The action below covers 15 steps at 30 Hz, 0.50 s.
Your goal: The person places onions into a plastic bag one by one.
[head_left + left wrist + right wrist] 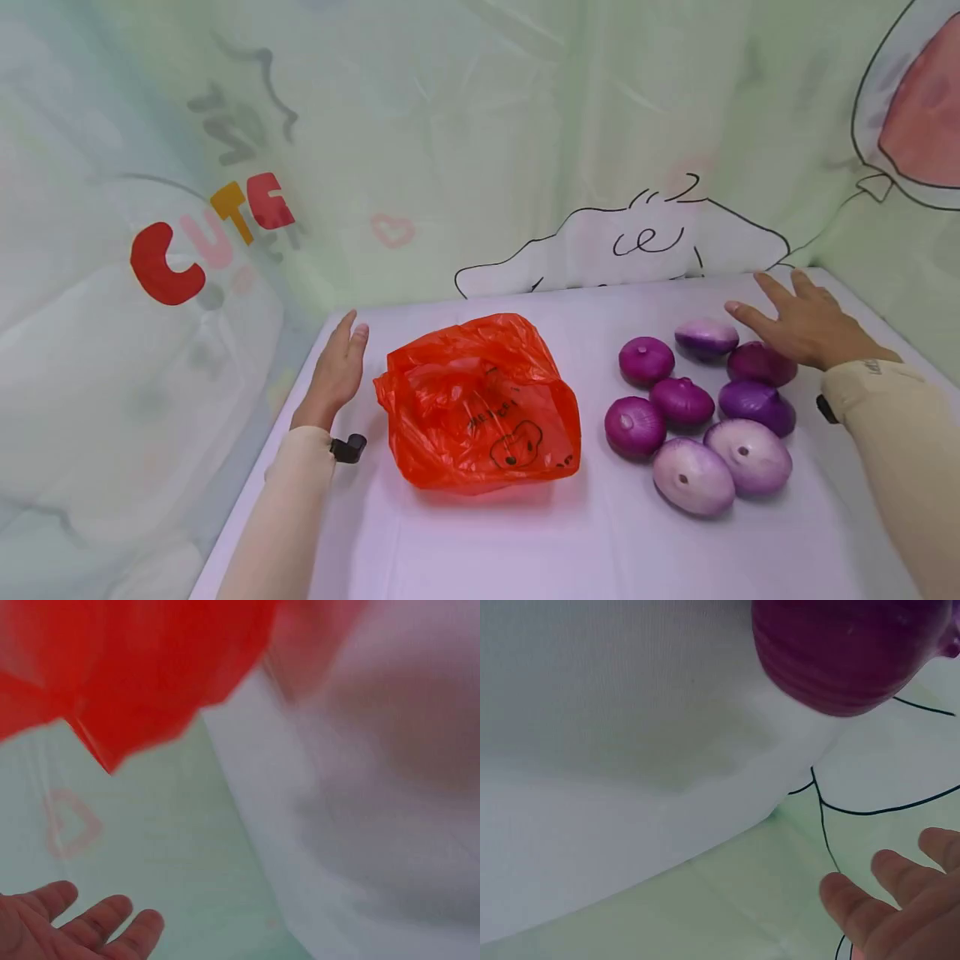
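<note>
A crumpled red plastic bag (pixel 480 408) with a black cartoon print stands on the table, its mouth gaping. My left hand (pixel 336 371) is held just left of the bag, fingers straight and apart from it. In the left wrist view the bag (pixel 150 667) fills the top, with the fingers (pixel 97 922) below it. My right hand (pixel 813 325) spreads its fingers behind and right of several purple onions (pixel 682 402), near a dark onion (pixel 762 363). In the right wrist view an onion (pixel 847 652) shows above the extended fingers (pixel 855 904). Neither hand holds anything.
The onions lie in a cluster on the right of the white table (pixel 480 550); two pale ones (pixel 693 477) are nearest the front. A pale green printed curtain (pixel 420 150) hangs behind the table and along both sides.
</note>
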Tool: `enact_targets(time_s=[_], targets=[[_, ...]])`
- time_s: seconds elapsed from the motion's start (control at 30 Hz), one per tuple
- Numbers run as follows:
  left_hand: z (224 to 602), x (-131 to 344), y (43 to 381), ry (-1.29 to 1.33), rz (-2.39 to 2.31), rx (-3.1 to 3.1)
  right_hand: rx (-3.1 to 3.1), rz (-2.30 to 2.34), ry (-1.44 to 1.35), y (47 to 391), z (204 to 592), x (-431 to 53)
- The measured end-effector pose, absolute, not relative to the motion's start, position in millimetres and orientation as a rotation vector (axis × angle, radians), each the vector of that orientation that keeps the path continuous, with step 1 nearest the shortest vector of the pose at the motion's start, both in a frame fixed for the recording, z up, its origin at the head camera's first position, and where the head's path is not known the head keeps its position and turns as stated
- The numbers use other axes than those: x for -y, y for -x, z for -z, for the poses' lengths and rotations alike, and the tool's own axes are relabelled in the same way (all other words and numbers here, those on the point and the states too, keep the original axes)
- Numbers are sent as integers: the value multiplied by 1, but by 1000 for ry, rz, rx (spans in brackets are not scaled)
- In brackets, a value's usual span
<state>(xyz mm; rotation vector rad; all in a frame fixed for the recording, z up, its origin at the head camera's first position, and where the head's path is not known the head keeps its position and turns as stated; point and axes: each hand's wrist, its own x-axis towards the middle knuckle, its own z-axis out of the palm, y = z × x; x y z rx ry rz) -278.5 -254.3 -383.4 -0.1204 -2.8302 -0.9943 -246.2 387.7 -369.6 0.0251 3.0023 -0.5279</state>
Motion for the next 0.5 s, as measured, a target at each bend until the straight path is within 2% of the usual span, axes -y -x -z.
enact_targets(time_s=[0.5], targets=[[379,234,202,73,1474,2734,-2997,688,30,206,372,-372]])
